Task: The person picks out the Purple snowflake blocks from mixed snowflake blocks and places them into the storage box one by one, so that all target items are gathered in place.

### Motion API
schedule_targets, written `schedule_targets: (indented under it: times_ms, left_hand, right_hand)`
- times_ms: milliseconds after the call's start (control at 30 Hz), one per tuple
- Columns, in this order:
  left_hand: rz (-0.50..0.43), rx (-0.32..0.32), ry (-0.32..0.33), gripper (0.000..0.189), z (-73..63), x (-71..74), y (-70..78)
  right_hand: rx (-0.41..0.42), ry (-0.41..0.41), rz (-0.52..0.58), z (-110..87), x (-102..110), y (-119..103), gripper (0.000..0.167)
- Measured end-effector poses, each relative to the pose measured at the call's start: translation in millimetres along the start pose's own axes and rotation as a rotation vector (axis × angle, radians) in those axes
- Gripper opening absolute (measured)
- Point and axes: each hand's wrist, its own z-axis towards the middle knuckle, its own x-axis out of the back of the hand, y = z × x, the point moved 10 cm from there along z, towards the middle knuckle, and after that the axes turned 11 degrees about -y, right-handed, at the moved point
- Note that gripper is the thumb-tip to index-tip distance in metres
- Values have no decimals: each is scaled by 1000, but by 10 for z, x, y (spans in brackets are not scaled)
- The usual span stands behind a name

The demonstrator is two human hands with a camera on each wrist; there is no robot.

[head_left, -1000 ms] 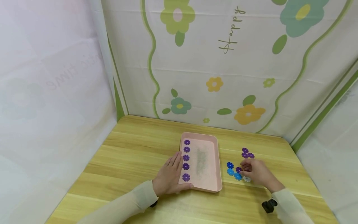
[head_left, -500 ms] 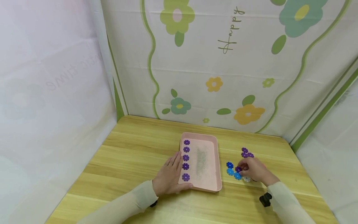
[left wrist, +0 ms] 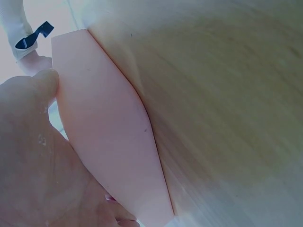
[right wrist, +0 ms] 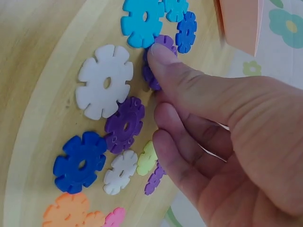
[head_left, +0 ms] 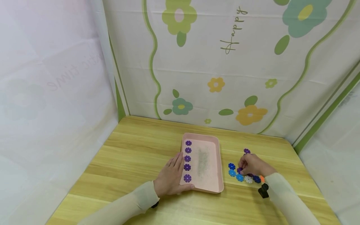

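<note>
Flat along the left side of the pink tray [head_left: 211,175], my left hand [head_left: 167,179] rests with straight fingers, its thumb over the near edge. Several purple snowflake discs [head_left: 187,158] form a column down the tray's left side. Right of the tray, my right hand [head_left: 255,165] pinches a purple snowflake disc [right wrist: 149,73] among loose pieces; the thumb covers part of it and the index fingertip is hidden. The other fingers curl loosely. Around it lie a white disc [right wrist: 90,97], a second purple disc [right wrist: 115,132] and a dark blue disc [right wrist: 71,177].
Light blue discs [head_left: 239,177] and a blue disc [head_left: 232,166] lie between the tray and my right hand. Orange [right wrist: 59,215], pink [right wrist: 115,217] and yellow-green [right wrist: 147,158] pieces lie nearby. A flower-printed curtain [head_left: 197,62] stands behind the wooden table [head_left: 140,147].
My right hand has shifted slightly left and away from me, closing in on the purple disc. It uncovers the white and dark blue discs and covers some far purple ones. My left hand stays put.
</note>
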Motion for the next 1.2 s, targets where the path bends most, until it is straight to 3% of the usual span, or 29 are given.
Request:
schedule_targets:
  times_ms: [200,333,633,867,1067,1200]
  left_hand:
    - [2,-2,-2,116,3,2,2]
    - [-5,-2,6,116,5,19,-9]
    - [-10,0,-6,117,-9,8,-13]
    - [8,2,-1,117,-23,-1,1]
    - [13,-2,13,118,-23,-3,9]
    - [17,-3,19,118,-29,-11,18]
  right_hand:
    - [-4,-37,22,1,38,-40,16]
    - [11,-79,-52,-9,118,-138,9]
    - [12,-126,-121,54,352,-426,15]
    - [34,-124,-125,221,564,-790,13]
    - [95,-81,-261,442,715,-1125,13]
    - [85,-82,-315,628,739,-1238,14]
